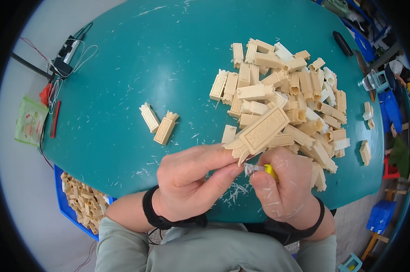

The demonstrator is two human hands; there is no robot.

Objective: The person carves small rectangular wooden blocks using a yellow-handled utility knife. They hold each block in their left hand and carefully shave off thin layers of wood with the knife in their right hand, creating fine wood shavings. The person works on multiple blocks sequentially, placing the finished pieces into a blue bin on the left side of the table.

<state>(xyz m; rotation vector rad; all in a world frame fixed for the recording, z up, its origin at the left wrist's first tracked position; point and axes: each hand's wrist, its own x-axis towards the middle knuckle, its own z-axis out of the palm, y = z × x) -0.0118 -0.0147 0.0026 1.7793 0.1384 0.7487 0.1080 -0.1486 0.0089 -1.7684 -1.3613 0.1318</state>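
- Head view: the left hand (191, 181) was closed in a pinch on the near end of a cream plastic block (259, 131), thumb and fingers curled around it.
- The block stood just far of both hands, above the near table edge, with its long axis running from near-left up to far-right.
- The right hand (284, 190) was curled shut around a yellow-handled knife (264, 169), its short blade aimed left at the block's near end, touching or almost touching it.
- Both hands met at that end; the left was the one holding the block.
- White shavings (234, 192) lay on the teal table (123, 68) between the wrists.
- A heap of like blocks (286, 90) lay far-right, 2 separate blocks (158, 122) far-left, and a blue bin (80, 204) near-left.
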